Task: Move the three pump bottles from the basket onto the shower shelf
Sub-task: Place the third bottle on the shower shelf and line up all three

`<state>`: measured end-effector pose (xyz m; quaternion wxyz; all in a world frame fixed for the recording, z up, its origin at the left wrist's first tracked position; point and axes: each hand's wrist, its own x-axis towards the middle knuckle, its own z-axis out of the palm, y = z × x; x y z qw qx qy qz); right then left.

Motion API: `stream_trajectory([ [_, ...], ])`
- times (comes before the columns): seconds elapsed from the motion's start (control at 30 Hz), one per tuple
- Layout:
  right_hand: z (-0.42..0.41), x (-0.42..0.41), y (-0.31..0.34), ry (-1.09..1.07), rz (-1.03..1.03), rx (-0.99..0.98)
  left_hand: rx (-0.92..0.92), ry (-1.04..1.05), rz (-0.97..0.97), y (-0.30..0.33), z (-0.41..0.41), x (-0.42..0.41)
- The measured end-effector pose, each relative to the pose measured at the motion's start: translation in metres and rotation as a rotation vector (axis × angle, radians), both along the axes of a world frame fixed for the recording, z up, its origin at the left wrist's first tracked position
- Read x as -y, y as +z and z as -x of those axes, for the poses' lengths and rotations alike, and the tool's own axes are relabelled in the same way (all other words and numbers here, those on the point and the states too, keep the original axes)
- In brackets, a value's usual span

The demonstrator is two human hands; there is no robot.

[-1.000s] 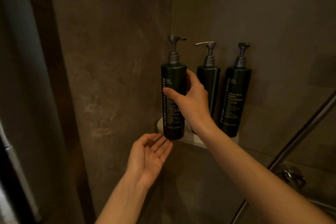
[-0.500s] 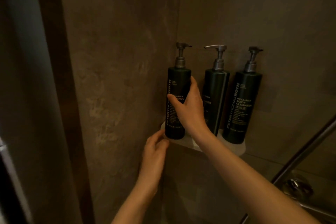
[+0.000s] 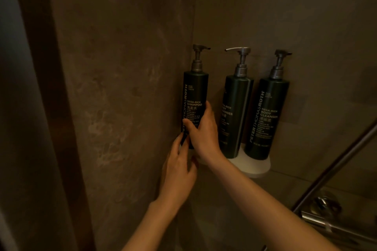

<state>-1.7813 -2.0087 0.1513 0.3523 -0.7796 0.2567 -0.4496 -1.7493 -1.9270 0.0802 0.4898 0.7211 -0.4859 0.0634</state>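
While right hand grips it, dark green shampoo bottle — silver pump, left hand fingertips touching.

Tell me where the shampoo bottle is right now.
The shampoo bottle stands leftmost on the white corner shelf, against the left wall beside two other pump bottles, gripped by the right hand.

**Labels on the three bottles**

Left bottle: "PETER THOMAS ROTH" vertically, "MEGA-RICH SHAMPOO", Chinese characters below. Right bottle: same brand, "MEGA-RICH BODY CLEANSER". Middle bottle: partly turned away, apparently "MEGA-RICH BODY CLEANSER" too. The small print on all three is illegible.
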Motion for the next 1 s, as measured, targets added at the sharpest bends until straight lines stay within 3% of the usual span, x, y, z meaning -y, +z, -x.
stream_trajectory([
  [0.17,0.008,-0.006,0.0,0.071,-0.011,-0.077,-0.051,-0.013,0.03,0.01,-0.002,0.0],
  [0.3,0.051,-0.022,-0.022,0.109,0.124,-0.027,-0.033,-0.043,0.088,0.007,0.0,-0.012],
  [0.47,0.101,-0.021,-0.047,-0.101,0.284,0.104,-0.052,-0.049,0.105,0.011,0.006,-0.007],
  [1.0,0.063,0.016,-0.024,-0.331,0.162,0.002,-0.109,0.089,0.14,0.033,-0.019,0.046],
])
